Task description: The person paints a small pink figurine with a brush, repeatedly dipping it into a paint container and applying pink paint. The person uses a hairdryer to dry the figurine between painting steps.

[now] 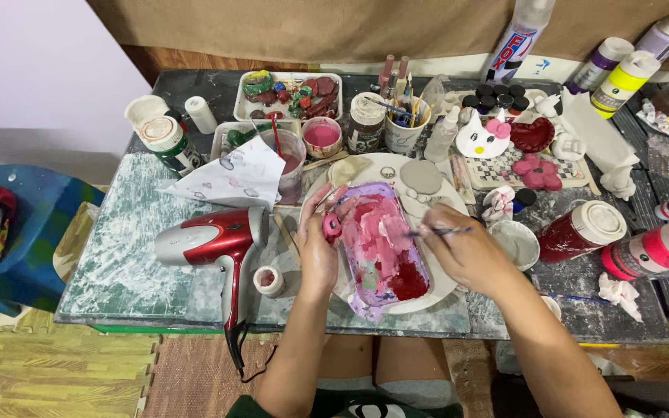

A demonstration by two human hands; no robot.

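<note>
Your left hand (317,251) and right hand (466,251) are paint-smeared, both forearms unsleeved. You wear grey shorts and a dark green top.

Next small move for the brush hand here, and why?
Probably bring the thin paintbrush in the right hand leftward to the small round pink piece pinched in the left hand. The bristle tip sits over the paint-smeared purple palette tray, pointing toward the piece, which is held up beside the tray, apart from the brush.
</note>
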